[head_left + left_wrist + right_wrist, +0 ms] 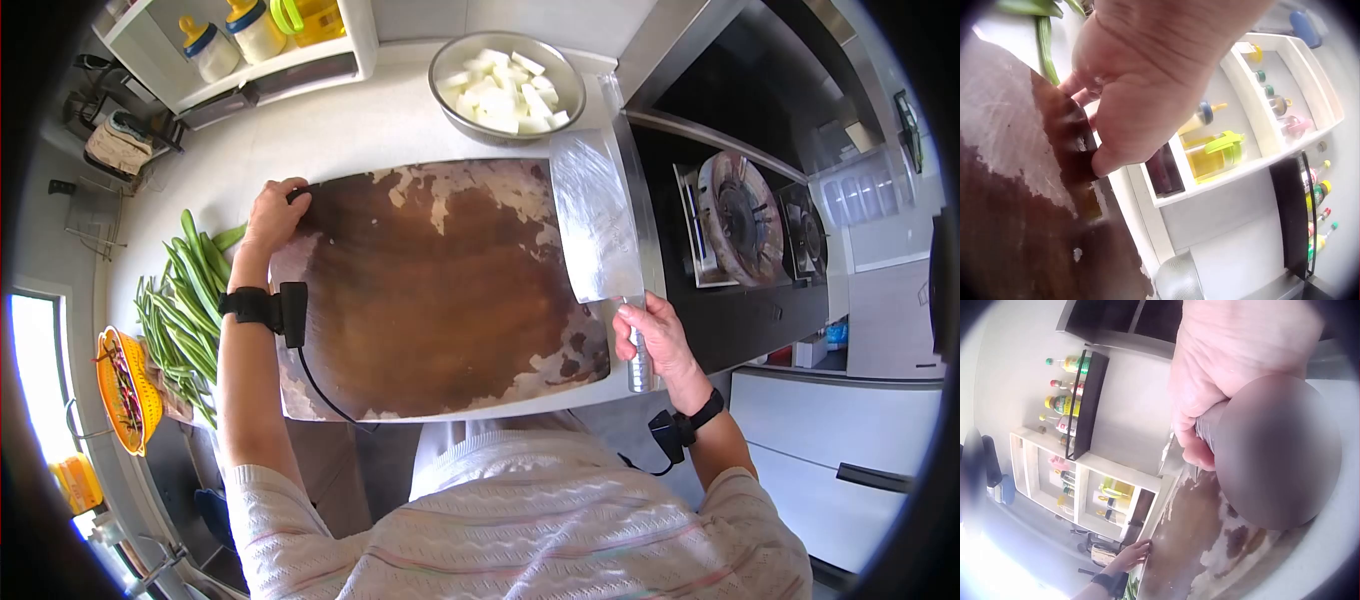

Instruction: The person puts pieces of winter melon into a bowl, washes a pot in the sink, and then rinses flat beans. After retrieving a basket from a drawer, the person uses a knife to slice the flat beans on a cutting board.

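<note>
A large cutting board (440, 290) with a dark, worn brown surface lies on the counter. At its far left corner, my left hand (272, 215) grips the board's edge; in the left wrist view the thumb of the hand (1141, 94) lies on the board (1004, 187) by a dark corner piece. My right hand (655, 335) holds the ribbed metal handle of a cleaver (597, 215), its broad blade lying flat over the board's right edge and pointing away. The right wrist view shows the fingers of the hand (1235, 362) curled round that handle, partly hidden by a blur.
Green beans (185, 290) lie left of the board, beside a yellow basket (130, 390). Behind the board stands a steel bowl (507, 85) of white cut pieces. A gas stove (740, 215) is on the right, a white shelf (350, 45) with bottles at the back left.
</note>
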The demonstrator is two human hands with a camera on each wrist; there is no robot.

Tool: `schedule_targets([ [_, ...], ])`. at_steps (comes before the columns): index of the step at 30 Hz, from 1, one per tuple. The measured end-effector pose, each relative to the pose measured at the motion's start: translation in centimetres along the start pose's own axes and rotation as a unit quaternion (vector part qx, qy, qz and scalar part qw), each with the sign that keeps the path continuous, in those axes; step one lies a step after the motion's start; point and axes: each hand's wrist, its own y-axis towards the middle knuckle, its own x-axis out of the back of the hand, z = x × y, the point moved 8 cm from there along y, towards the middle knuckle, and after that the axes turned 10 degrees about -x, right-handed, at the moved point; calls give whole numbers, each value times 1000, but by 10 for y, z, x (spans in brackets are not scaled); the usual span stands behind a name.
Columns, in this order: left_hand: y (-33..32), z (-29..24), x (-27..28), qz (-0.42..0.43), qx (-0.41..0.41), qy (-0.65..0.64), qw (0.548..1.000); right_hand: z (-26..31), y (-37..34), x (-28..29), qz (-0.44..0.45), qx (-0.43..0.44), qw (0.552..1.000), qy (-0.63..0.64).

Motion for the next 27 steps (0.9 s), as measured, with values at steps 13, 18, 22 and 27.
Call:
schedule_targets([
  [13, -217, 8, 2, -180, 8, -54, 982, -59, -36, 57, -3, -44, 999, -26],
  [18, -277, 33, -40, -201, 81, -159, 963, -76, -39, 55, 3, -43, 999, -3],
  [22, -281, 21, -39, -201, 131, -152, 959, -79, -41, 50, -28, 2, 1000, -2],
  [27, -279, 16, -39, -205, 111, -134, 963, -91, -48, 51, -79, 21, 996, -18],
])
